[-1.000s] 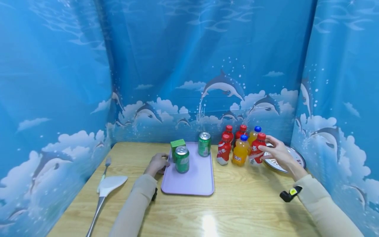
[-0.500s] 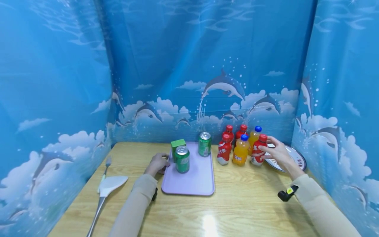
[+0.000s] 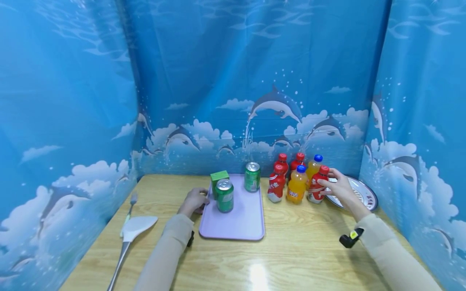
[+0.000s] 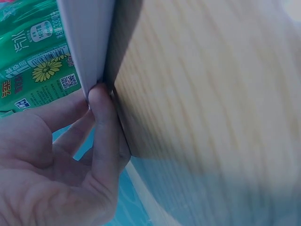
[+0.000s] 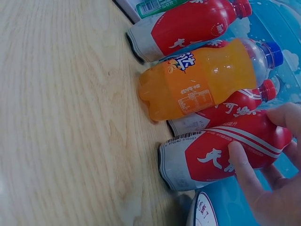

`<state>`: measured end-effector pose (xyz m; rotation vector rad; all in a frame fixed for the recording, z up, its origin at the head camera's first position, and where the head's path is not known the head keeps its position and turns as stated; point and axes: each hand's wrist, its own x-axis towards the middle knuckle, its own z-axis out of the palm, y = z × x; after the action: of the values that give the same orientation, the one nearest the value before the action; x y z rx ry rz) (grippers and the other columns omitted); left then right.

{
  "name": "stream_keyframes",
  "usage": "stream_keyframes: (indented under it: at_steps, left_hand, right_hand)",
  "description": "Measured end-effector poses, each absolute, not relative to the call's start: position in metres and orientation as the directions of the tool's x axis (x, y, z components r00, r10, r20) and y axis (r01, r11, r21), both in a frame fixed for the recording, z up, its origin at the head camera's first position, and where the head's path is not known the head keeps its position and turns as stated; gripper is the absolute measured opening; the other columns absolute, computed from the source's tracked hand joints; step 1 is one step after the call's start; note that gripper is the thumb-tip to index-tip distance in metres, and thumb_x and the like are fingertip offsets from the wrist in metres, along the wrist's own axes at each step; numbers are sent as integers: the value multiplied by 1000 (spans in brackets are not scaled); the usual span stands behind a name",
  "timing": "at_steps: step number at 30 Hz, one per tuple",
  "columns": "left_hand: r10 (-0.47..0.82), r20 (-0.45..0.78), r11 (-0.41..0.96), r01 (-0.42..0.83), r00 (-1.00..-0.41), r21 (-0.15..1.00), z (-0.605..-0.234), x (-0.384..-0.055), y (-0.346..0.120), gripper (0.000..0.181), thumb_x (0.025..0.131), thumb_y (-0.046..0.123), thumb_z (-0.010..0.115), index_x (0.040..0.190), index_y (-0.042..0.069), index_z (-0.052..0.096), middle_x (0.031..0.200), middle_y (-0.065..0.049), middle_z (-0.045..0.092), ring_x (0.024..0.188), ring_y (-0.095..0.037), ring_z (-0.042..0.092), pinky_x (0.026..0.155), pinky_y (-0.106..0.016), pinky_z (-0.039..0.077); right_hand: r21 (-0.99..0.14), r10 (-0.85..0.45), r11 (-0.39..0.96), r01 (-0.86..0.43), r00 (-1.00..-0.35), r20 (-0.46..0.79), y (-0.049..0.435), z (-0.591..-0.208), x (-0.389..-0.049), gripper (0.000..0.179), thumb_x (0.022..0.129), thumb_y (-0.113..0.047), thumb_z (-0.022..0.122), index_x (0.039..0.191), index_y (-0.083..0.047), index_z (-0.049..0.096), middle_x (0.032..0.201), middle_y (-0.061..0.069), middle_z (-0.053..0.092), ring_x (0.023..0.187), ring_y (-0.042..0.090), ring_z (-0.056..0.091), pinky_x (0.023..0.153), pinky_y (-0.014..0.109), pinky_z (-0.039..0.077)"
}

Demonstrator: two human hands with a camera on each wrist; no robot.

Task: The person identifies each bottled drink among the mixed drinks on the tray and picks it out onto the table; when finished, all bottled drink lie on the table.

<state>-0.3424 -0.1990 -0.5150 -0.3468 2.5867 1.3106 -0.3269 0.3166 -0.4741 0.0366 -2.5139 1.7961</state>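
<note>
In the head view my left hand (image 3: pixel 194 201) is at the left edge of a lilac tray (image 3: pixel 231 227). The left wrist view shows its thumb and a finger pinching the tray's rim (image 4: pixel 89 42). Two green drink cans (image 3: pixel 225 196) and a green box (image 3: pixel 219 176) stand on that tray. My right hand (image 3: pixel 342 188) grips a red-and-white drink bottle (image 5: pixel 211 157) by its upper part, thumb and fingers around it. The bottle stands upright, at the right end of the front row, beside an orange soda bottle (image 3: pixel 296 186).
More red bottles (image 3: pixel 276 184) and a second orange soda bottle (image 3: pixel 314 166) stand close by. Behind my right hand lies a patterned plate (image 3: pixel 368 198). A white-headed spatula (image 3: pixel 136 227) and a fork (image 3: pixel 132 201) lie at the left. Blue curtains (image 3: pixel 233 81) enclose the wooden table (image 3: pixel 302 250).
The red bottle in my right hand has moved slightly right and nearer to me, and my right wrist has shifted a little left. My left hand stays at the tray.
</note>
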Motion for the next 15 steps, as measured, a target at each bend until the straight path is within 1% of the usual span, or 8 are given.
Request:
stream_keyframes:
  at_steps: [2,5,7,10,11,13,15]
  left_hand:
    - [-112,-300,571,-309,-947,761,-515,-342,-199,51,96,4,65,147,4,59,120,-21,69,89,-25,69,59,-29,62]
    - [-119,-301,567,-314,-946,761,-513,-341,-200,51,97,3,65,147,4,58,122,-22,68,90,-25,69,60,-30,62]
    - [-124,-303,569,-318,-945,759,-512,-340,-200,51,97,3,65,147,4,58,125,-22,67,93,-27,69,62,-31,63]
    - [-109,-291,581,-298,-951,757,-512,-338,-199,50,98,1,65,147,1,57,138,-25,63,101,-31,71,67,-34,65]
    - [-101,-287,583,-291,-953,759,-512,-338,-198,50,98,1,65,147,1,57,143,-25,62,104,-32,71,69,-34,65]
    - [-70,-268,594,-256,-961,763,-513,-337,-198,48,98,1,65,146,-2,56,148,-26,58,106,-32,72,71,-35,66]
    - [-37,-246,608,-217,-969,764,-514,-335,-198,45,100,3,62,144,-5,56,145,-27,60,101,-29,72,71,-34,67]
  right_hand:
    - [-939,11,340,-48,-998,55,316,-474,-328,64,105,-25,65,154,2,34,157,35,32,109,25,65,80,38,68]
    - [-913,-12,400,-75,-997,76,316,-474,-327,66,106,-27,63,157,3,32,157,38,32,119,39,63,81,38,68]
    - [-888,-27,448,-103,-994,102,316,-476,-325,68,107,-29,61,158,4,31,156,39,35,125,49,60,80,36,68]
    - [-830,-34,539,-143,-988,149,317,-480,-320,69,108,-32,60,158,6,32,153,40,41,129,57,57,81,32,67]
    - [-808,-33,569,-153,-986,164,318,-481,-319,69,108,-33,59,158,7,32,152,41,42,129,59,57,82,33,67]
    - [-766,-23,622,-162,-982,189,319,-483,-316,70,108,-35,58,158,7,33,151,41,45,129,60,57,90,41,66]
    - [-732,-21,660,-168,-979,205,320,-484,-313,71,109,-36,56,158,8,31,151,42,44,129,61,56,101,54,60]
